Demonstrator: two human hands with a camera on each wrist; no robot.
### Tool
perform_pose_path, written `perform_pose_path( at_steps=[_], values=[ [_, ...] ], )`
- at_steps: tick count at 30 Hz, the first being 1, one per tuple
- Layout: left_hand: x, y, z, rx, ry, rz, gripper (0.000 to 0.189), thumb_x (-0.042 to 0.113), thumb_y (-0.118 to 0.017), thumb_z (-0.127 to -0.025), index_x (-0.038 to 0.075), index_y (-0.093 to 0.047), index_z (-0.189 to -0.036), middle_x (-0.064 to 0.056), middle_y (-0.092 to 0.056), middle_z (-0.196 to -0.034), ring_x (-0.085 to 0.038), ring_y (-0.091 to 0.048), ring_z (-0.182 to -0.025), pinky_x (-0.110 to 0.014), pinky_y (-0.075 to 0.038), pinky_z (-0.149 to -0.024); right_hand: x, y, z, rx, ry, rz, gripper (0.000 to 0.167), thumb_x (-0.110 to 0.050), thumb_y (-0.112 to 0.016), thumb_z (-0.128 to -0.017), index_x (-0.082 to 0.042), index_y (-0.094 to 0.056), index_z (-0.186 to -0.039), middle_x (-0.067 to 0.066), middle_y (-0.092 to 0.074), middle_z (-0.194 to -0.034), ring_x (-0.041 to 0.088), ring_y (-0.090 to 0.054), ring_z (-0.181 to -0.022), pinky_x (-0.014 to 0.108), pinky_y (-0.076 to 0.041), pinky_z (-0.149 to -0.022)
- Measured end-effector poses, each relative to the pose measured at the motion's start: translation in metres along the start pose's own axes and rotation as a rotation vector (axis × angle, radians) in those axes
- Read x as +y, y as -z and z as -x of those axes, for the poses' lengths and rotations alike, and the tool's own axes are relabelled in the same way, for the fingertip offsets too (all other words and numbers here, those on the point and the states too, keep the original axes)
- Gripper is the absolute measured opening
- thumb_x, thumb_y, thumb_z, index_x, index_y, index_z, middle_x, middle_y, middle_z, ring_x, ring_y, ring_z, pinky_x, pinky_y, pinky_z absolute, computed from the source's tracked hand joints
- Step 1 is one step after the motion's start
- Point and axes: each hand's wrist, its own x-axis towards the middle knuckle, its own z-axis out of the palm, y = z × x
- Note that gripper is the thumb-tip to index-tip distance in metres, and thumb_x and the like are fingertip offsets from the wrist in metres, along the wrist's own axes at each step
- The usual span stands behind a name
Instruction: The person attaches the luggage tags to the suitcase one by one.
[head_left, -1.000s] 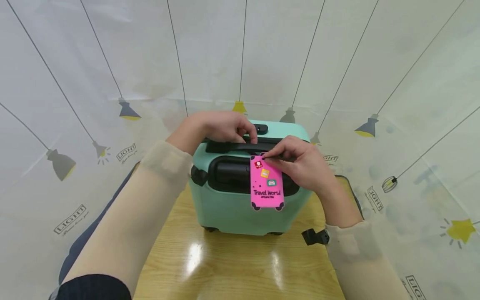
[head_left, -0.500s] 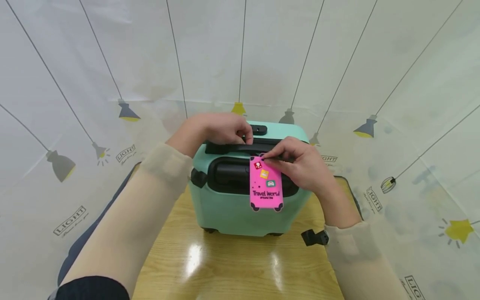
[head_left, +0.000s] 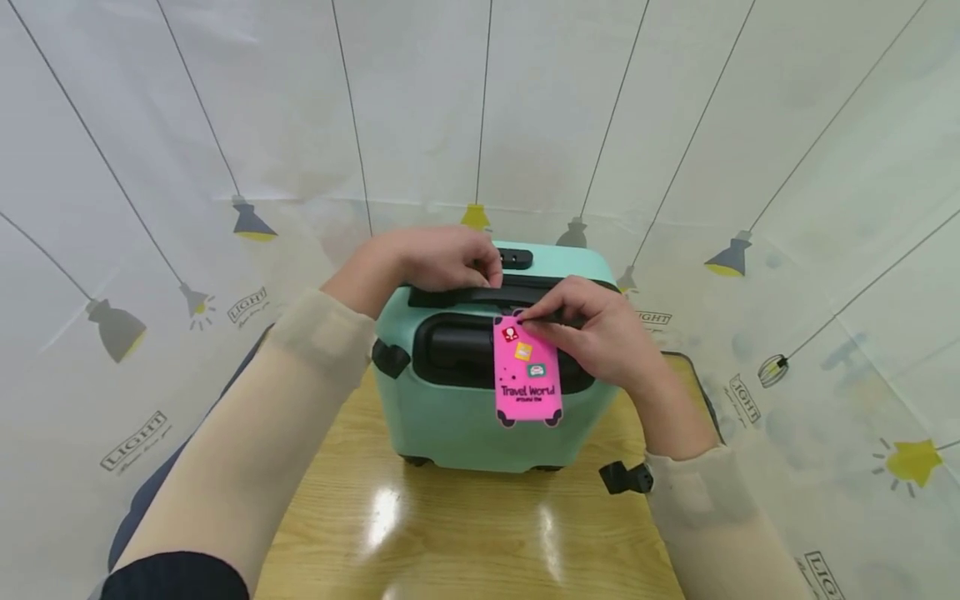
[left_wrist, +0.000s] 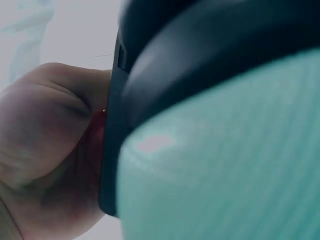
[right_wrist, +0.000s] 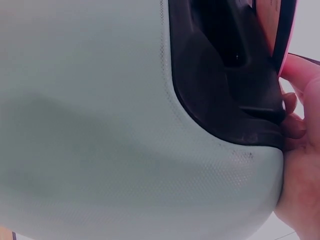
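A mint-green suitcase (head_left: 480, 437) stands upright with its black carry handle (head_left: 457, 297) on top. The left hand (head_left: 450, 258) reaches over this handle, fingers curled down at its far side; I cannot tell what the fingertips hold. In the left wrist view, the palm lies beside the handle's dark edge (left_wrist: 110, 165), which hides the fingertips. Thumb and index finger of the right hand (head_left: 603, 329) pinch the top of a pink luggage tag (head_left: 527, 404), which hangs before the suitcase's black recess (head_left: 453, 346). In the right wrist view, the tag's edge (right_wrist: 287, 30) shows above the fingers.
Underneath the suitcase is a glossy wooden table (head_left: 450, 533). A white sheet (head_left: 420, 100) printed with lamps surrounds it at the back and sides. Black camera mounts (head_left: 626, 477) stick out from both wrists. A dark-edged chair back (head_left: 693, 383) shows at the right.
The left fingers have drawn in slightly and dipped lower at the handle. The tag and right hand have shifted a little left and down in view, along with the suitcase; the right pinch is unchanged.
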Motion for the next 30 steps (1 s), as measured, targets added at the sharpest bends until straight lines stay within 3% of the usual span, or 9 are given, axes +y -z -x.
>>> perform_pose_path(
  at_steps=[6, 16, 22, 30],
  values=[
    [0.005, 0.000, 0.002, 0.014, 0.020, -0.004, 0.012, 0.011, -0.061, -0.110, 0.011, -0.074, -0.111, -0.010, -0.067, -0.116, -0.027, -0.059, -0.115, -0.044, -0.051, -0.105, -0.001, 0.000, 0.000, 0.005, 0.033, 0.009, 0.014, -0.010, -0.085, -0.096, -0.022, -0.085, -0.105, -0.002, -0.071, -0.096, 0.016, -0.057, -0.076, 0.027, -0.048, -0.071],
    [0.006, 0.002, 0.005, -0.008, 0.014, 0.038, 0.009, 0.011, -0.063, -0.109, 0.010, -0.072, -0.112, -0.010, -0.067, -0.114, -0.027, -0.060, -0.113, -0.043, -0.052, -0.104, -0.004, 0.001, 0.003, -0.020, 0.014, 0.005, 0.016, -0.009, -0.085, -0.096, -0.022, -0.085, -0.106, -0.004, -0.070, -0.098, 0.019, -0.057, -0.074, 0.029, -0.048, -0.068],
    [0.000, 0.002, 0.008, 0.000, -0.024, 0.155, 0.009, 0.013, -0.063, -0.110, 0.011, -0.064, -0.118, -0.010, -0.065, -0.113, -0.028, -0.059, -0.113, -0.043, -0.049, -0.104, -0.006, 0.000, 0.003, -0.036, 0.009, 0.002, 0.018, -0.010, -0.085, -0.096, -0.024, -0.085, -0.108, -0.005, -0.068, -0.096, 0.021, -0.054, -0.072, 0.030, -0.045, -0.067],
    [-0.006, -0.002, 0.008, 0.091, -0.091, 0.322, 0.017, 0.015, -0.067, -0.108, 0.007, -0.060, -0.122, -0.012, -0.065, -0.115, -0.029, -0.060, -0.112, -0.042, -0.049, -0.105, -0.009, 0.003, 0.002, -0.050, 0.051, 0.054, 0.019, -0.010, -0.084, -0.096, -0.023, -0.087, -0.110, -0.004, -0.075, -0.107, 0.018, -0.055, -0.072, 0.028, -0.046, -0.068]
  ],
)
